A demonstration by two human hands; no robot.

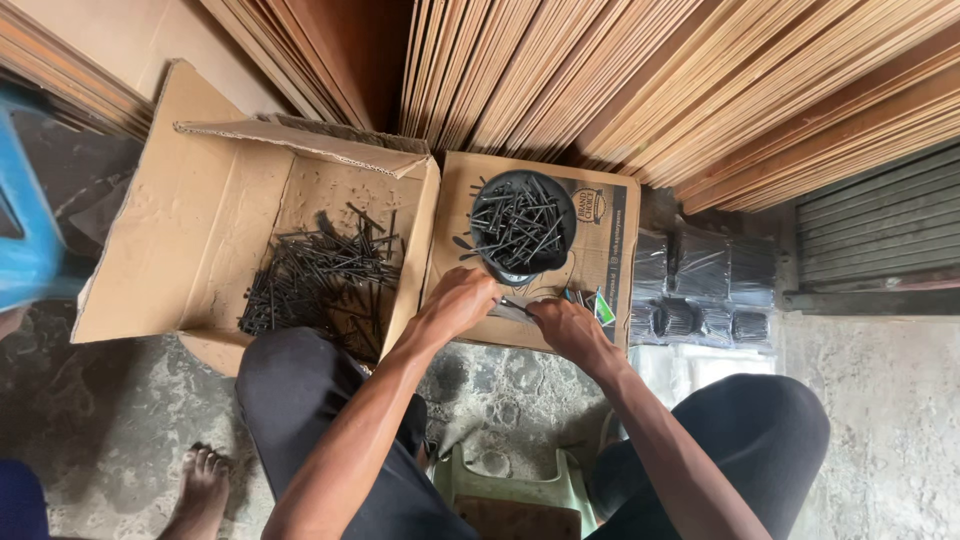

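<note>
- Nails (518, 222): a heap of dark nails fills a black round bowl (522, 262) that stands on a flat sheet of cardboard (606, 240) on the floor, just beyond both hands.
- A few more nails, or a small bundle of them, lie between the two hands at the bowl's near edge; they are too small to tell apart clearly.
- Left hand (455, 305): its grip is curled, fingers bent down and touching the bowl's near rim and the thin bundle beside it. Whether it truly clasps anything I cannot tell.
- Right hand (566, 330): its grip is also curled, fingertips meeting the same bundle from the other side, close to the left fingers. How firmly it pinches is hidden.
- Both forearms reach forward and slightly inward from the knees, wrists low over the cardboard, palms turned down.
- The person sits low on a green stool (515, 490), knees apart in dark trousers.
- Box (200, 230): an open carton left of the bowl holds a loose pile of the same dark nails.
- Dark shiny packets (700, 290) lie to the right of the cardboard.
- Stacked wooden boards (700, 80) lean behind everything.
- A bare foot (203, 480) of another person shows at lower left.
</note>
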